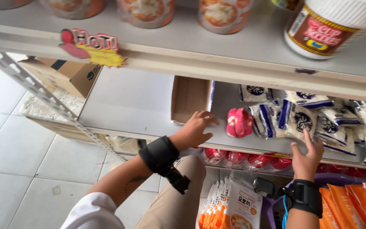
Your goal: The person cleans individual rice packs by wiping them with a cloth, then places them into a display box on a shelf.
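My left hand (pixel 194 130) rests fingers-spread on the grey middle shelf (pixel 132 106), its fingertips touching the front corner of an open brown cardboard box (pixel 189 98). A pink-and-red packet (pixel 239 122) lies just right of that hand. My right hand (pixel 306 157) reaches up at the shelf's front edge, fingers apart, touching a heap of white-and-blue bags (pixel 306 116). Both wrists wear black bands. Neither hand holds anything.
The upper shelf (pixel 250 46) carries round noodle cups and a large white cup (pixel 327 27); a pink-and-yellow sign (pixel 92 47) sticks to its edge. Red packets (pixel 250 160) sit below. Orange-and-white pouches (pixel 234 205) stand by my knee. A cardboard carton (pixel 62 74) lies on the tiled floor.
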